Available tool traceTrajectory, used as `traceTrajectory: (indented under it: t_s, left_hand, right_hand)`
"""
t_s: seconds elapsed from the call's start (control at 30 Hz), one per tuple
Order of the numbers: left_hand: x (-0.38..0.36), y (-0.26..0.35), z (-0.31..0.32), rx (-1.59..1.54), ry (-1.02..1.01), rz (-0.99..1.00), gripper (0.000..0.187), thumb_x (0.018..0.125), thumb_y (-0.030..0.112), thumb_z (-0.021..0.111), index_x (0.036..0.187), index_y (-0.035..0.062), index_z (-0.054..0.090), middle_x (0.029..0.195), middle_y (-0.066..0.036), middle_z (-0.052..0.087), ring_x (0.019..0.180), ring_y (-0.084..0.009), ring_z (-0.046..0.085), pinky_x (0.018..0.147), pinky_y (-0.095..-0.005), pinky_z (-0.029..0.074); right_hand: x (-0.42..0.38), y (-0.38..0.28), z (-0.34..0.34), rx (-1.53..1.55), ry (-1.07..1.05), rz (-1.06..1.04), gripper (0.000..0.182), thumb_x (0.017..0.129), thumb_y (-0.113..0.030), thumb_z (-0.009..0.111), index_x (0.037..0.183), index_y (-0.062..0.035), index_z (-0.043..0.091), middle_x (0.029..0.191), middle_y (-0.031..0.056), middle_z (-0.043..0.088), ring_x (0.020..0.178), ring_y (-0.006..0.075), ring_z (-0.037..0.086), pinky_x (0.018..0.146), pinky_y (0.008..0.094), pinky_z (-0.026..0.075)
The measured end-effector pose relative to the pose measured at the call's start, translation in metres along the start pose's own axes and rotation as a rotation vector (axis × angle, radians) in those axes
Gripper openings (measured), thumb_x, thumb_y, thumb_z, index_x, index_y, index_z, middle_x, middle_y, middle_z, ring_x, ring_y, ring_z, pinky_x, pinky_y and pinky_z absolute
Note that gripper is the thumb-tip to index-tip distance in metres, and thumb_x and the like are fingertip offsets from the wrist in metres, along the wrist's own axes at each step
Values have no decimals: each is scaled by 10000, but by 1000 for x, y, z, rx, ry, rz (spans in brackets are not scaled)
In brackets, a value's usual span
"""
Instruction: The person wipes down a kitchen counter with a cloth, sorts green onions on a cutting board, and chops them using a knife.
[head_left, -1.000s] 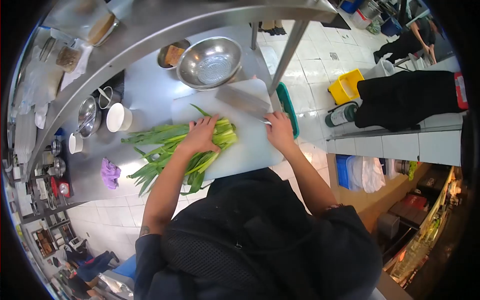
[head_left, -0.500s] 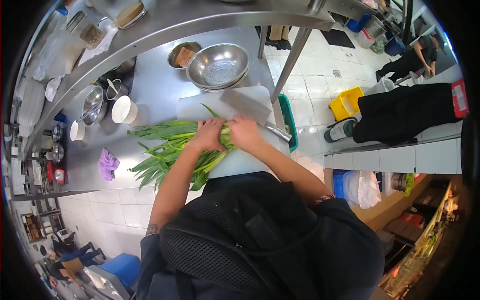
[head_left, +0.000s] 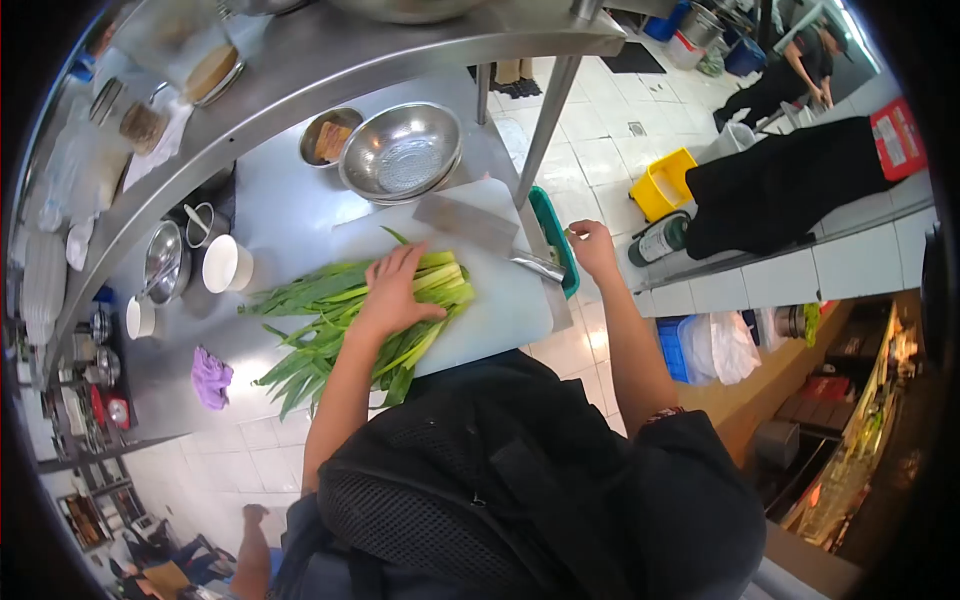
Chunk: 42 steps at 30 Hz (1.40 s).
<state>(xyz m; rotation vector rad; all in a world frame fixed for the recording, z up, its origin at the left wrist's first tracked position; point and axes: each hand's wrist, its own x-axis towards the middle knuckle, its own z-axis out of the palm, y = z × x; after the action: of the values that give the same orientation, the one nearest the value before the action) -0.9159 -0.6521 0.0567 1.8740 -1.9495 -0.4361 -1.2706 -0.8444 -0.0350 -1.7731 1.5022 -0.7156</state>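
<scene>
A bunch of leek greens (head_left: 330, 308), long flat leaves with pale cut ends toward the right, lies across the white cutting board (head_left: 500, 320) and the steel table. My left hand (head_left: 395, 295) rests over the bunch near the cut ends, fingers curved across it and thumb spread, holding it down. Out beyond the board's right side, my right hand (head_left: 594, 248) is raised by the green bin (head_left: 548, 222). Its fingers are pinched together; anything between them is too small to name. A cleaver (head_left: 468, 225) lies flat at the board's far side, handle to the right.
Stacked steel bowls (head_left: 402, 152) and a smaller bowl with food (head_left: 330, 140) stand behind the board. White cups (head_left: 228, 264) and a purple cloth (head_left: 211, 378) are at left. A steel shelf (head_left: 330, 75) overhangs the table. Another person (head_left: 800, 68) works far right; another arm (head_left: 252, 550) shows lower left.
My right hand has left the leek greens and moved right, past the board to beside the green bin. My left hand stays on the bunch. An arm has appeared at lower left.
</scene>
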Motion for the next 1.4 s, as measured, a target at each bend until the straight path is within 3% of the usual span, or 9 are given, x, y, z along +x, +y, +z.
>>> traceTrajectory:
  t_s: [0.07,0.2,0.37,0.43,0.57,0.8,0.87,1.2,1.4]
  left_hand:
    - [-9,-5,3,-33,-19,-16,874,656,349,906,1408,94,542,1379,-113,545,1313,-352,480,1101,-556,336]
    - [-31,22,16,119,20,34,480,790,256,821,1214,91,668,1279,-91,568,1227,-321,515,1014,-507,398]
    - [-24,4,29,34,39,-72,333,832,221,772,1133,102,696,1189,-92,627,1177,-306,560,976,-458,415]
    - [-24,3,22,-108,184,-33,221,874,200,735,1045,61,712,1018,-117,697,996,-321,644,889,-437,465]
    - [-14,-1,-17,-404,-27,-199,246,979,204,621,898,-21,677,748,-171,676,698,-356,648,656,-410,486]
    - [-14,6,-11,-541,-145,-191,273,993,225,619,893,-23,671,717,-139,644,649,-239,583,659,-366,470]
    - [-15,12,-9,-571,-267,-196,286,990,249,634,918,-24,681,708,-125,637,646,-187,554,651,-354,459]
    - [-38,-15,-7,-1131,-97,-374,217,984,159,683,1100,-24,700,885,2,661,826,-80,596,743,-263,500]
    - [-41,-3,-2,-806,137,-224,219,952,132,722,1127,2,692,935,-18,649,847,-119,580,788,-287,488]
  right_hand:
    - [-16,6,8,-48,258,-41,203,834,-88,721,1010,6,761,939,132,747,782,196,678,737,327,544]
    - [-69,-34,21,138,247,-60,144,874,-25,683,1012,2,713,868,140,685,763,225,672,704,340,545]
    - [-116,-108,60,203,-276,-363,355,851,27,711,1193,-59,673,1106,74,606,798,151,606,693,272,517]
    - [-114,-129,74,261,-300,-334,423,844,27,721,1250,-67,647,1146,77,588,819,153,600,712,269,518]
    - [-103,-142,80,313,-368,-360,540,842,22,738,1352,-86,598,1152,63,578,846,141,593,733,264,518]
    - [-98,-153,87,513,-423,-223,493,895,-3,728,1364,-57,588,1163,71,611,832,97,631,699,254,519]
    - [-100,-143,94,867,-483,2,413,918,-7,711,1314,-23,596,1073,71,648,811,101,647,695,252,523]
    - [-107,-134,78,994,-410,291,173,927,-31,722,1043,-50,595,884,42,662,737,150,677,665,280,546]
    - [-114,-135,90,1129,-359,425,129,947,-89,717,1020,-90,610,849,34,665,711,152,659,653,293,527]
